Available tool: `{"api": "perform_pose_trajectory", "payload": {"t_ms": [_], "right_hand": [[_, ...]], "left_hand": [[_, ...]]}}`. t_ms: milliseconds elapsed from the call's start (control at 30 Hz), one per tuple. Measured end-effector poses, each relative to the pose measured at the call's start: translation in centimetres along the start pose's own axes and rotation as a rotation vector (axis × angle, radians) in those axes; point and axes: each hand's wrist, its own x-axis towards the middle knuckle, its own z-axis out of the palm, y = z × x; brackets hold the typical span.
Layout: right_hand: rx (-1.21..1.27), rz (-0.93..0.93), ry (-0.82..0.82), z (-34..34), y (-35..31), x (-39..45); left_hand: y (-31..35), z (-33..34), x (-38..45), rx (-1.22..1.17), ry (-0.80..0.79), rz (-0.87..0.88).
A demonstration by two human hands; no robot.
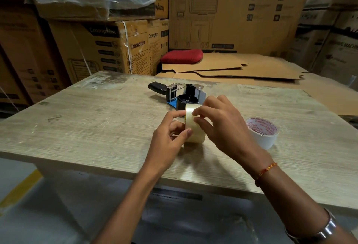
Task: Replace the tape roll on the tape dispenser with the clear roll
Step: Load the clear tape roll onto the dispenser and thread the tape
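The clear tape roll [194, 129] stands on edge above the wooden table [96, 131], held between both hands. My left hand [168, 137] grips its left side, thumb on the rim. My right hand [222, 125] pinches the roll's top surface with its fingertips. Just behind lies the tape dispenser [178, 93] on its side, black handle pointing left, its black hub bare with no roll on it. A white tape roll [264, 132] with red lettering rests flat on the table to the right of my right hand.
Flattened cardboard sheets [242, 69] lie behind the table, with a red cushion [182, 56] on them. Stacked cartons [108, 48] wall in the back and both sides. The table's near edge runs below my wrists.
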Motion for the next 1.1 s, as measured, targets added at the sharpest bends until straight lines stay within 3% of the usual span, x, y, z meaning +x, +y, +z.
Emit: {"api": "perform_pose_trajectory", "payload": {"t_ms": [233, 500, 867, 1100], "right_hand": [[-0.177, -0.036, -0.004, 0.5, -1.0, -0.1], [-0.182, 0.006, -0.004, 0.6, -1.4, -0.3], [-0.034, 0.009, 0.013, 0.8, -1.1, -0.2], [0.310, 0.060, -0.058, 0.1, 1.1, -0.6]], "left_hand": [[-0.4, -0.2, 0.2, -0.023, 0.012, -0.023], [-0.3, 0.0, 0.3, -0.009, 0.020, -0.016], [0.1, -0.1, -0.1, 0.032, 0.050, 0.039], [0.1, -0.4, -0.1, -0.072, 0.076, -0.002]]}}
